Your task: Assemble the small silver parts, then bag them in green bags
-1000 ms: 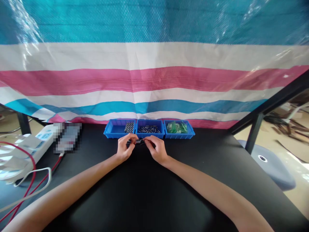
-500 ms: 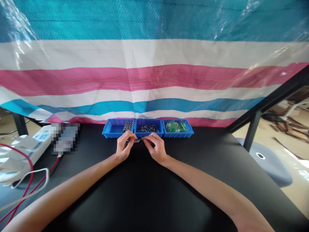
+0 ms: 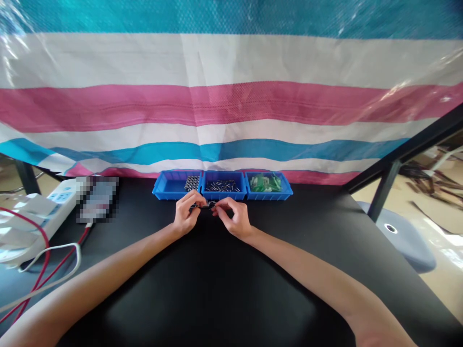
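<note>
My left hand [image 3: 186, 212] is closed around one end of a small dark and silvery metal part [image 3: 209, 205], just in front of the blue bins. On its right, my right hand [image 3: 234, 218] pinches at the part's other end; what lies between those fingertips is too small to make out. The left blue bin [image 3: 170, 196] has round metal pieces [image 3: 191, 183] at its right side. Thin metal pins [image 3: 221, 186] lie in the middle blue bin [image 3: 226, 196]. Green and whitish pieces [image 3: 265, 182] fill the right blue bin [image 3: 271, 196].
The bins stand at the back of the black table [image 3: 202, 289], before a striped sheet [image 3: 231, 103]. A power strip [image 3: 39, 217], cables [image 3: 47, 250] and a blurred device [image 3: 97, 200] lie left. A grey stool [image 3: 405, 238] stands beyond the right edge.
The bins and background appear slightly higher in the view. My hands still face each other at the metal part, with a little more of it showing between them.
</note>
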Available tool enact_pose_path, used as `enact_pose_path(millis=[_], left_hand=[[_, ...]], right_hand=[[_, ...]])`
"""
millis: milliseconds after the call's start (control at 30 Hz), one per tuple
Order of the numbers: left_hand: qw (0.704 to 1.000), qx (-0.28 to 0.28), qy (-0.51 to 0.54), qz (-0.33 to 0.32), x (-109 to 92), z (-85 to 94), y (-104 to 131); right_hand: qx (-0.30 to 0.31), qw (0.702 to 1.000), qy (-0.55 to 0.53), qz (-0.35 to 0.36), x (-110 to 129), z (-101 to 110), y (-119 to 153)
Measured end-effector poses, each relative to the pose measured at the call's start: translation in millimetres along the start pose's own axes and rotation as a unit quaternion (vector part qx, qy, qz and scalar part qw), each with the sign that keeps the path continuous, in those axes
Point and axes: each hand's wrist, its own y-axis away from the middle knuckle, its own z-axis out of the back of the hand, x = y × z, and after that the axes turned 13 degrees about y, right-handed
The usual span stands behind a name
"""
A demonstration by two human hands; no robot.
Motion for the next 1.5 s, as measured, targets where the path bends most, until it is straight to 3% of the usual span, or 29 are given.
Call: enact_pose_path(millis=[200,467,800,1100,1300,1500], left_hand=[[1.0,-0.001,0.007,-0.016,-3.5,-2.2,-1.5],[1.0,-0.01,-0.023,0.011,-0.1,-3.9,-1.5],[0.995,-0.085,-0.026,0.045,8.2,-10.3,3.7],[0.997,-0.032,-0.065,0.037,5.5,-7.8,0.1],[0.996,0.023,-0.079,0.021,5.9,-7.3,-2.3],[0.997,0.018,-0.074,-0.021,6.4,-7.6,-3.6]], right_hand=[[0.007,1.0,0.004,0.001,-0.2,1.4,-0.9],[-0.012,1.0,0.019,-0.019,-1.6,-1.3,-4.1],[-0.063,0.991,0.113,-0.015,1.7,1.8,-6.2],[-0.065,0.995,0.059,-0.038,-2.7,1.4,-5.4],[-0.072,0.995,0.063,-0.013,-1.9,2.3,-5.9],[-0.063,0.995,0.079,0.001,0.0,3.2,-7.8]])
